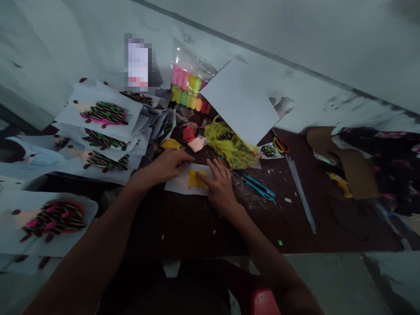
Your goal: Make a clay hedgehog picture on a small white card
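Observation:
A small white paper (pixel 175 186) lies on the dark table with a flat yellow shape (pixel 194 179) on it, which looks like modelling clay. My right hand (pixel 223 188) rests over the paper's right side, fingers apart, one fingertip touching the yellow shape. At the upper left edge of the paper is my left hand (pixel 168 166), its fingers curled together; whatever they may hold is hidden. Just behind it sit a yellow lump (pixel 171 144), a red piece (pixel 188 134) and a pale pink piece (pixel 197 144).
Paper sheets with hedgehog pictures (pixel 105 113) are piled at left. Behind are a bag of coloured clay (pixel 188 87), a large white sheet (pixel 241 103) and a yellow plastic bag (pixel 229 144). To the right lie a blue cutter (pixel 259 187), scissors (pixel 281 145) and clear sticks (pixel 301 194).

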`<state>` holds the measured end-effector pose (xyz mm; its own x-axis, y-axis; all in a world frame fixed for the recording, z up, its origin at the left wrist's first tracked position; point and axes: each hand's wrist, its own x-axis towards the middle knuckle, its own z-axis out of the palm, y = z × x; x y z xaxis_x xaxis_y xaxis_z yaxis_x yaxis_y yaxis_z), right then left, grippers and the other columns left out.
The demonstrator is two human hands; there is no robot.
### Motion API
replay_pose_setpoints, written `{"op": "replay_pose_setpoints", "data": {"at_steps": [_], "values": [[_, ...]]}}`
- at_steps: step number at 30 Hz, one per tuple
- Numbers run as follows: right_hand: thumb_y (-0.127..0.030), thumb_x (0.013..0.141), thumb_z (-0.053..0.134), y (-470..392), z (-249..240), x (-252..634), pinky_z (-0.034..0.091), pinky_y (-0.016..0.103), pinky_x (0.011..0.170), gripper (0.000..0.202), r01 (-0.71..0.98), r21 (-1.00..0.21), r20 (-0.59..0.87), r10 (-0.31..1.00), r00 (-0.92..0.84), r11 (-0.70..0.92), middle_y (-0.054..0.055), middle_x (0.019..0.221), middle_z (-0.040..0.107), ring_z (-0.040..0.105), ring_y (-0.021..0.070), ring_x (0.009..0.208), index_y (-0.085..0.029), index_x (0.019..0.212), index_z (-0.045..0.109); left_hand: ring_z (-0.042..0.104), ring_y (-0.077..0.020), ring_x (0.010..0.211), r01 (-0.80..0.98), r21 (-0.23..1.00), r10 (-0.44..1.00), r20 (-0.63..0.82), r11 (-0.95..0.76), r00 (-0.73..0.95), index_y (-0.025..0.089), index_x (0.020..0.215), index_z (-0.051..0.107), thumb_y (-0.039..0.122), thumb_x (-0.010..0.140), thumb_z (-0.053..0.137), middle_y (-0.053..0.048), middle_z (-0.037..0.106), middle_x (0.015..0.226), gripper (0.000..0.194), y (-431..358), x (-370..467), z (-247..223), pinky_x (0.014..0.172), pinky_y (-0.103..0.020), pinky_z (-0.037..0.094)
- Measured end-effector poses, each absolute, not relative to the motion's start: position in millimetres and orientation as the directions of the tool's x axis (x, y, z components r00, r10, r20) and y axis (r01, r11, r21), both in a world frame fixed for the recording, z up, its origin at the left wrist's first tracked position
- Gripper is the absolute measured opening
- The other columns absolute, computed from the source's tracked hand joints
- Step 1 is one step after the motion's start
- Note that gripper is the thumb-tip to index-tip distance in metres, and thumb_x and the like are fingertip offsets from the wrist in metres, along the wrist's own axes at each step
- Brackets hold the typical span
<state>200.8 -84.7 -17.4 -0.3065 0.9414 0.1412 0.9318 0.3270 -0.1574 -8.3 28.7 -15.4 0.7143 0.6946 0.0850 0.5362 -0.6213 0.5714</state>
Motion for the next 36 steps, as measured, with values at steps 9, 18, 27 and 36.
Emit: {"op": "replay_pose_setpoints", "data": {"at_steps": [9,18,27,36], "values": [[-0.010,0.091,0.060,-85.3,-22.0,193.4,0.028,0.054,0.118,0.050,0.900,-0.168,0.125,0.915,-0.384,0.401,0.007,0.162,0.038,0.027,0.0319,0.151,-0.035,0.134,0.064,0.059,-0.0257,0.121,0.575,0.484,0.679,0.058,-0.660,0.732,0.018,0.122,0.069,0.014,0.090,0.048,-0.008,0.070,0.126,0.038,21.8,-5.5,-9.3,0.109,-0.045,0.035],[-0.007,0.090,0.059,-95.3,-18.8,198.5,0.026,0.050,0.120,0.038,0.840,-0.205,0.214,0.861,-0.462,0.502,0.004,0.159,0.042,0.026,0.0285,0.152,-0.032,0.114,0.075,0.056,-0.0251,0.122,0.568,0.487,0.662,0.028,-0.664,0.749,0.013,0.124,0.066,0.011,0.090,0.045,-0.012,0.065,0.129,0.040,19.9,-6.6,-5.4,0.108,-0.045,0.034],[-0.008,0.092,0.058,-102.1,-19.7,204.1,0.026,0.052,0.119,0.043,0.824,-0.243,0.167,0.859,-0.484,0.512,0.006,0.161,0.039,0.024,0.0288,0.153,-0.033,0.125,0.071,0.051,-0.0296,0.127,0.551,0.494,0.615,-0.040,-0.673,0.787,0.017,0.130,0.065,0.034,0.081,0.067,-0.010,0.061,0.133,0.051,23.1,-13.1,-5.4,0.112,-0.044,0.030],[-0.008,0.091,0.056,-100.7,-20.3,199.7,0.026,0.053,0.119,0.046,0.836,-0.287,0.131,0.883,-0.450,0.468,0.005,0.162,0.038,0.024,0.0280,0.153,-0.034,0.126,0.070,0.047,-0.0326,0.128,0.581,0.434,0.602,-0.105,-0.688,0.792,0.022,0.131,0.064,0.038,0.070,0.078,-0.010,0.057,0.134,0.065,20.5,-9.5,-2.3,0.112,-0.044,0.027]]}}
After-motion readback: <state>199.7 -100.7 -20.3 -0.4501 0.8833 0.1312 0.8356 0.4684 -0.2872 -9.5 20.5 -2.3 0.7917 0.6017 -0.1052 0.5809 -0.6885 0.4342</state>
